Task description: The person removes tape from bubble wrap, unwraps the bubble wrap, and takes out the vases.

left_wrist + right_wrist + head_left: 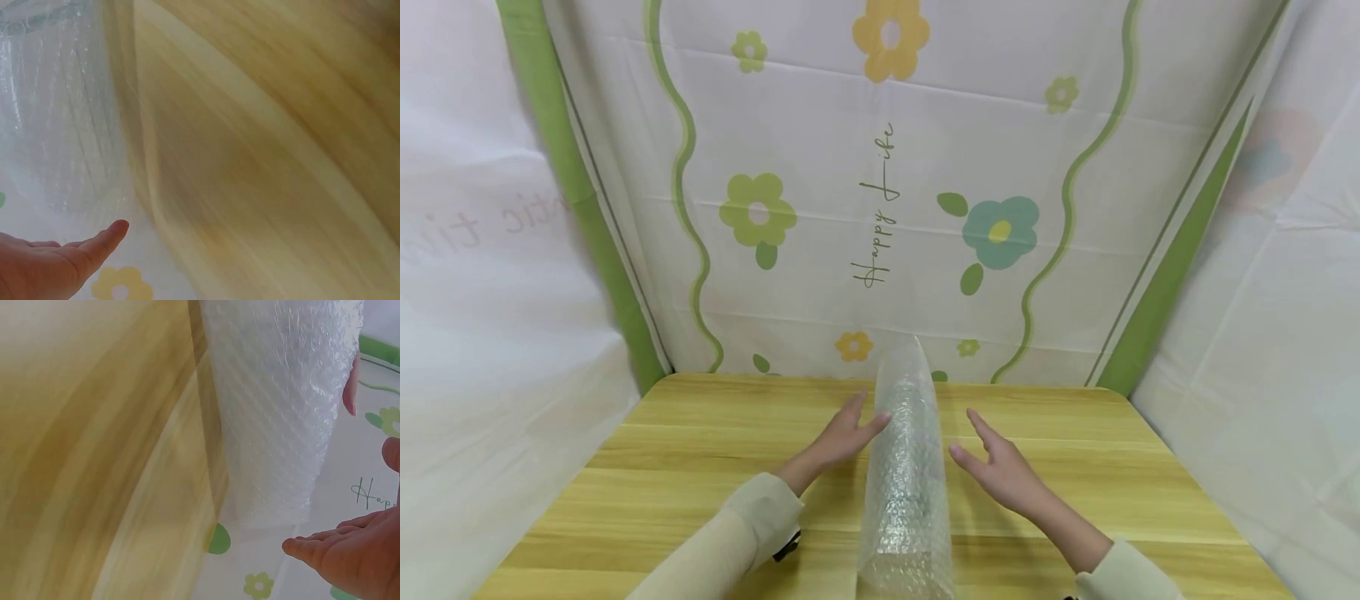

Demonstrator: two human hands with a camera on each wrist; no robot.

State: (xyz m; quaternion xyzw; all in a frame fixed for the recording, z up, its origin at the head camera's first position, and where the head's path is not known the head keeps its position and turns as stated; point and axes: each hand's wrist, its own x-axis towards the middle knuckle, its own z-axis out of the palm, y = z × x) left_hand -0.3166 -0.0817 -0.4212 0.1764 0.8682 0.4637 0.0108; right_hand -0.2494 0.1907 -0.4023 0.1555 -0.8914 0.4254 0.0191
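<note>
Probably light, soft and slippery, the bubble-wrapped bundle (904, 479) between the left grip (844, 435) and right grip (1006, 475), both released, seems best cupped around its middle.

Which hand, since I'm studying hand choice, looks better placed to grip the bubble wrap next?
Probably the left hand: in the head view its thumb overlaps the bubble wrap, though contact is unclear. The right hand stands apart, a narrow gap showing beside its thumb.

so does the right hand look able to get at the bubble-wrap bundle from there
Likely yes: the right hand is open beside the bubble-wrap bundle, palm toward it, with nothing visible blocking the gap between them.
</note>
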